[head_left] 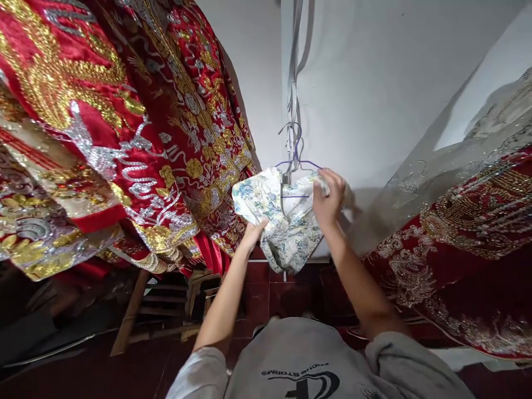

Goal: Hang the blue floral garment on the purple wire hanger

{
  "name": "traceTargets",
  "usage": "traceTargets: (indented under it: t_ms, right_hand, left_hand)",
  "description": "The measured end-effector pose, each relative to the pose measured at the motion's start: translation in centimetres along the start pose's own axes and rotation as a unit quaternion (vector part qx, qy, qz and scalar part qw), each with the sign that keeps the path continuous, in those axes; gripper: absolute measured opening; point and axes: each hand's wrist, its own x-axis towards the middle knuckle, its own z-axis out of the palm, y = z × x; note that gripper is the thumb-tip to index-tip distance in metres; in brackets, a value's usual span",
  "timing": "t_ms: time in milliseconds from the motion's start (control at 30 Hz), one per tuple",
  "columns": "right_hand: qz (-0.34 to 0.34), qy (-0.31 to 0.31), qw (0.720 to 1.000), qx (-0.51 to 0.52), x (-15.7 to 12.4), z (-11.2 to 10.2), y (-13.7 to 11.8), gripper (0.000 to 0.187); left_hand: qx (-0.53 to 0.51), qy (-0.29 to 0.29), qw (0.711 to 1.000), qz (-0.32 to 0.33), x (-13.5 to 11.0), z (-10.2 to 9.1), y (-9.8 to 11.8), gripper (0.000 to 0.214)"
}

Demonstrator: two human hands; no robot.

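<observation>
A pale floral top [297, 238] with a blue and green print hangs on a thin purple wire hanger [305, 162] in front of me. My left hand [254, 233] is closed on the cloth at its left side, thumb showing on top and the other fingers hidden behind the fabric. At the right shoulder, near the hanger's end, my right hand [330, 194] pinches the top's cloth. Between the two shoulders the neckline gapes, and the hanger's lower bar shows through it.
Red gowns [178, 122] with gold and silver embroidery crowd the left side. On the right hangs a dark red beaded gown [440, 249] beside clear plastic. White straps [294, 100] run down the wall [353, 83] above the hanger. A wooden chair [133, 316] stands low left on a red tiled floor.
</observation>
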Motion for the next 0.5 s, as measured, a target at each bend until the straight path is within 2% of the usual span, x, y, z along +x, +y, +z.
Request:
traceTargets:
  t_ms: [33,100,133,167,233,267,367,433,500]
  right_hand:
    - [0.027,0.031,0.999,0.022,-2.2,0.5,0.6,0.026]
    - [0.141,-0.008,0.988,0.065,-6.6,1.9,1.9,0.027]
    - [0.224,-0.058,0.969,0.081,-8.5,2.7,2.5,0.029]
    - [0.303,-0.143,0.937,0.097,-10.1,3.5,3.1,0.033]
    - [0.389,-0.238,0.882,0.122,-12.2,4.5,3.9,0.041]
    - [0.404,-0.264,0.866,0.131,-12.7,4.7,4.2,0.043]
    - [0.400,-0.293,0.855,0.155,-13.2,4.2,4.4,0.044]
    - [0.398,-0.315,0.844,0.171,-13.4,3.3,4.3,0.045]
    - [0.401,-0.316,0.838,0.192,-13.9,2.3,4.0,0.050]
  left_hand:
    - [-0.011,0.014,1.000,0.003,-0.4,0.4,-1.5,0.066]
    - [-0.031,0.040,0.999,0.009,-1.2,1.2,-3.6,0.067]
    - [-0.040,0.046,0.998,0.011,-1.6,1.5,-4.1,0.068]
    - [-0.051,0.047,0.998,0.012,-2.0,1.7,-4.4,0.068]
    - [-0.069,0.040,0.997,0.013,-2.5,1.7,-4.2,0.068]
    - [-0.073,0.036,0.997,0.012,-2.7,1.6,-3.9,0.067]
    - [-0.056,0.051,0.997,0.016,-2.8,0.7,-3.2,0.059]
    - [-0.014,0.122,0.991,0.052,-3.1,0.1,-3.6,0.055]
    - [0.062,0.240,0.960,0.127,-3.9,-0.1,-4.7,0.056]
